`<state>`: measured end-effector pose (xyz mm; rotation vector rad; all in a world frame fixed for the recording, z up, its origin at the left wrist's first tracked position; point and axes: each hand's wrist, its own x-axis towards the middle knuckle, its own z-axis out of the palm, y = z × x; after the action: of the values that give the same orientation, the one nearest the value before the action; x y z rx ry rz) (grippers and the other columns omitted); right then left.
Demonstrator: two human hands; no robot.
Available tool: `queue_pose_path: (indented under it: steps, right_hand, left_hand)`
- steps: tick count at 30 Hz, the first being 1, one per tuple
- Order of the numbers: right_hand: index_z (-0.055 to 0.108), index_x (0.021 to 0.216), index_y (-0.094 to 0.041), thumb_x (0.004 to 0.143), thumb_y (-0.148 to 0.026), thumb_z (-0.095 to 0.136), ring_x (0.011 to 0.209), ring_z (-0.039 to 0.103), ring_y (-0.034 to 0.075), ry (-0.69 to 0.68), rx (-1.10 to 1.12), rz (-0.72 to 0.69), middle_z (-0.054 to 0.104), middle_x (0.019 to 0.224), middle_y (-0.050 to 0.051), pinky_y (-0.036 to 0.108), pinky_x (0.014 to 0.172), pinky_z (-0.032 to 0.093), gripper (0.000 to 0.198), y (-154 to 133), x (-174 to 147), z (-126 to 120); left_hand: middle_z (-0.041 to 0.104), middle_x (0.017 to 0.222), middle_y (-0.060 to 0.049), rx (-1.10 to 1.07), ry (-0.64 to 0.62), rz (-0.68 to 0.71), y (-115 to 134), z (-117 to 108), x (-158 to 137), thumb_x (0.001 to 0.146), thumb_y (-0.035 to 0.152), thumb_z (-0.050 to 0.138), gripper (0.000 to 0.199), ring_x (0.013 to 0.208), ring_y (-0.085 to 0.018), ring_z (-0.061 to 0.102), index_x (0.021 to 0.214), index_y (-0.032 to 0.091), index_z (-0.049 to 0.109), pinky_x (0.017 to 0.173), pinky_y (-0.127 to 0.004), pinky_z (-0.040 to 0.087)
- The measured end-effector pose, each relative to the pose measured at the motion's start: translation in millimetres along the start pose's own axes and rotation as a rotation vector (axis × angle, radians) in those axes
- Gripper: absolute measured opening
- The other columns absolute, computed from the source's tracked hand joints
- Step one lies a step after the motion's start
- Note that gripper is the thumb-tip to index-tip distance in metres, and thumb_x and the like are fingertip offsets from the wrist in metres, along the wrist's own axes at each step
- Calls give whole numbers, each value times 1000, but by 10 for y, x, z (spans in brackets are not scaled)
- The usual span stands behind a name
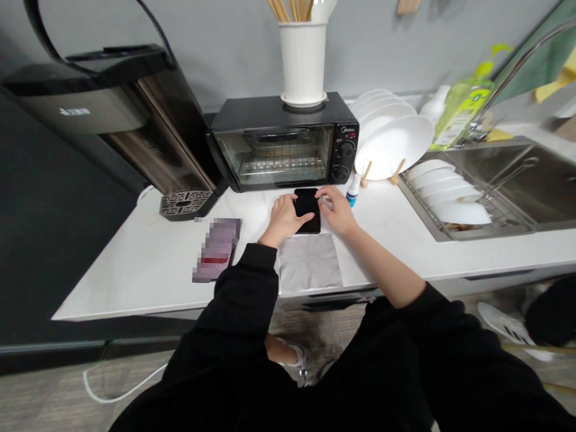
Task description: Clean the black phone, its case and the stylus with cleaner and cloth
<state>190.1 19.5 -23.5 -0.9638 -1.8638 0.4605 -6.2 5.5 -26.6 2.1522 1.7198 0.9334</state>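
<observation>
Black phone flat on white counter, just in front of toaster oven. Left hand at phone's left edge, fingers bent, thumb laid across dark face. Right hand at upper right edge, fingers curled, tips touching. Can't tell if either hand actually grips or only presses. Grey cloth spread flat just nearer wearer than phone. Small bottle, blue-labelled, upright just beyond right hand. Second device, pixelated, lies left, apart from hands.
</observation>
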Motion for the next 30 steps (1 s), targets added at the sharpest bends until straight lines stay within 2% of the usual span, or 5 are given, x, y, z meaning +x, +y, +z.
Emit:
queue_pose_path:
  steps: [7,11,14,21,30]
  right_hand:
    - [61,97,-25,85,-26,52,100,66,27,91,-2,156,68,107,10,46,94,54,15,181,29,35]
    - [60,96,-25,83,-27,52,96,65,26,94,26,174,68,104,9,44,90,54,16,155,25,-3]
    - [60,97,-25,84,-29,52,89,64,25,88,60,187,68,103,9,43,85,55,16,123,21,-22]
    - [62,111,-25,86,-46,66,110,61,29,108,171,241,62,130,13,47,99,53,32,22,9,11]
    - [76,108,-25,89,-77,54,105,72,28,18,605,488,78,105,6,46,101,54,60,-69,3,102]
  left_hand:
    - [65,148,-15,20,-74,45,-30,-92,18,86,4,56,80,138,-34,58,159,24,32,117,-58,40]
    - [60,151,-19,59,-62,31,1,-104,5,94,26,63,67,141,-39,54,157,21,40,119,-62,36]
    - [57,150,-24,98,-117,72,16,-173,22,85,43,80,87,141,-42,53,157,13,41,118,-58,38]
    - [54,148,-18,144,-228,263,-36,-505,-44,74,36,86,111,132,-38,61,166,22,26,111,-47,49]
    - [64,126,-11,309,-156,361,219,-494,-151,78,48,86,89,113,-36,66,154,26,45,100,-46,50]
